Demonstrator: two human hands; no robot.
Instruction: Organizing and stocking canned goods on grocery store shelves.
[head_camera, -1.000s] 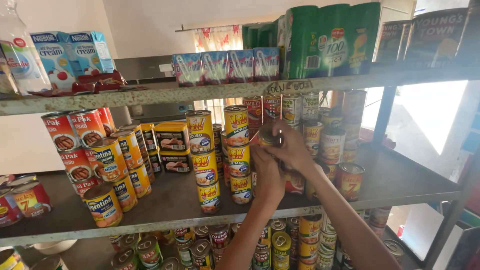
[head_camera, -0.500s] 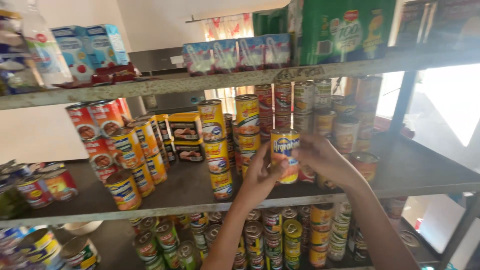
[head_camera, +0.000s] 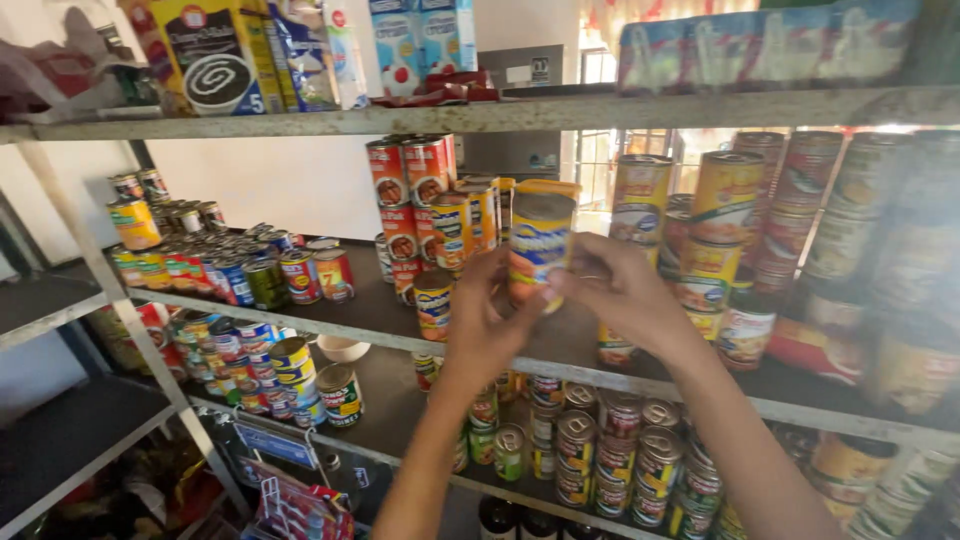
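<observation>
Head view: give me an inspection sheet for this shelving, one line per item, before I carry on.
Surface: grey metal shelf, worn, several tiers.
Job's things: yellow can with blue label, upright, held in front of the shelf.
Clutter: stacked red cans behind it; yellow can stacks to the right; small cans crowded at left; cartons and packets on the top tier; more cans below.
Grippers: left hand and right hand both grip the can's sides.
Cables: nothing seen.
Surroundings: white wall behind, bright window, a wire rack low at left.
</observation>
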